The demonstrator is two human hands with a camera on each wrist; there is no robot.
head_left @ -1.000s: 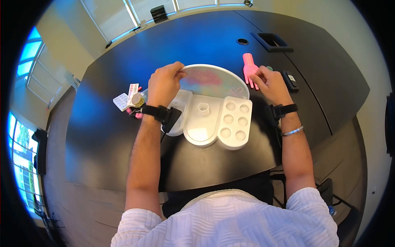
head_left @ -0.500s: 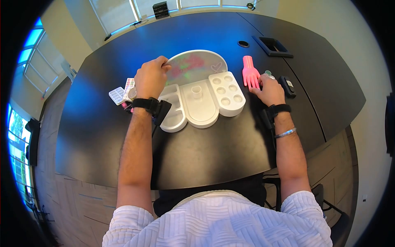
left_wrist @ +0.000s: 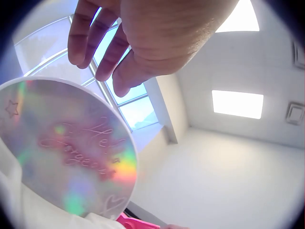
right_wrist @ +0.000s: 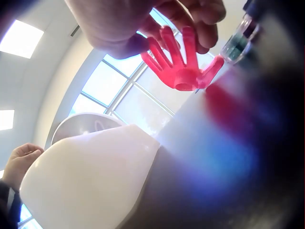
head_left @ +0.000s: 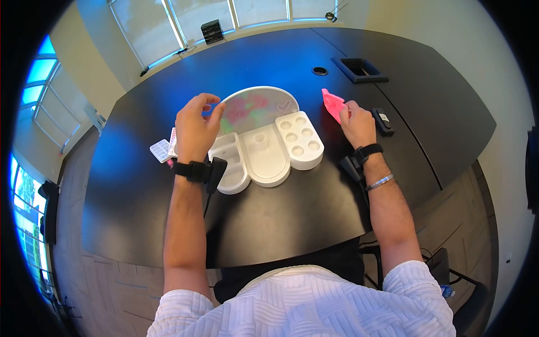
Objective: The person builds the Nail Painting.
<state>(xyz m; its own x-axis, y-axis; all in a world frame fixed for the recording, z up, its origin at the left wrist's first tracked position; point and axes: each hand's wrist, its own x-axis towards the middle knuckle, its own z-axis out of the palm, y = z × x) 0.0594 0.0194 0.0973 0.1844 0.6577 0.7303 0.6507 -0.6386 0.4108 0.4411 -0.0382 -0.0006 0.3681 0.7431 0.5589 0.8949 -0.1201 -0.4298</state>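
Observation:
A pink hand-shaped stand [head_left: 332, 105] leans at a tilt in my right hand [head_left: 359, 126], pinched by its fingers. In the right wrist view this pink stand [right_wrist: 183, 67] shows its spread fingers and round base end. My left hand [head_left: 196, 129] is beside the rounded iridescent panel [head_left: 255, 104], fingers loosely extended, holding nothing. Pink script and a heart mark the panel [left_wrist: 78, 148] in the left wrist view. It rises behind a white organizer [head_left: 266, 168], which has a short peg, a divided tray [head_left: 231, 181] at left and a block with several round wells [head_left: 306, 153] at right.
Clear sectioned boxes [head_left: 161, 150] and small pink items lie left of the organizer. A black device [head_left: 383, 122] lies right of my right hand. Small glass jars [right_wrist: 238, 43] show in the right wrist view. Farther back are a round table hole [head_left: 320, 71] and a recessed box [head_left: 361, 70].
My right hand has taken hold of the pink stand, which lay flat before, and tilted it. My left hand has let go of the panel's rim. The organizer has shifted away from the front edge.

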